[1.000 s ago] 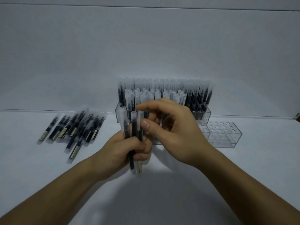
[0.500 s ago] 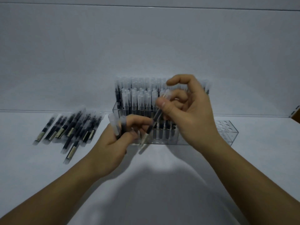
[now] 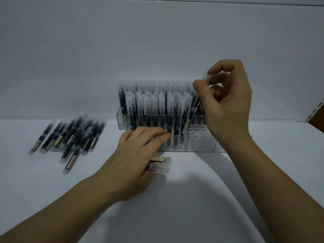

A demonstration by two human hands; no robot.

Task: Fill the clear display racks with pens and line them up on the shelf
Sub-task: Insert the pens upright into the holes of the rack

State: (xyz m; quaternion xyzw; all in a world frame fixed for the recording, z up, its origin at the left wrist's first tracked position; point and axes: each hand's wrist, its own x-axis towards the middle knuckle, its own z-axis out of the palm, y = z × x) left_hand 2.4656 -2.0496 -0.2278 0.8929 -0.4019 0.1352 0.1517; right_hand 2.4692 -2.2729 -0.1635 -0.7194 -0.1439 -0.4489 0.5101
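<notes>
clear acrylic front rack (image 3: 201, 144), the landmark here: its left part holds upright capped black pens, and its right part shows empty holes (image 3: 198, 128). directly behind it, a rear rack (image 3: 120, 118) appears full. the right hand (image 3: 226, 109), above the front rack's right part, pinches one pen (image 3: 192, 114) between thumb and curled fingers; the pen is tilted, its lower tip at the first vacant holes, and does not look seated yet. the left hand (image 3: 138, 153), at the front rack's left front edge, grips a few spare pens (image 3: 162, 163) beneath the palm while its forefingers reach to the rack wall. well left of the front rack, loose pens (image 3: 70, 135) lie heaped on the white shelf (image 3: 175, 216). judged progress: one rack is done and the second is over half filled; the vacant holes, the loose heap and the final lining-up are left.
</notes>
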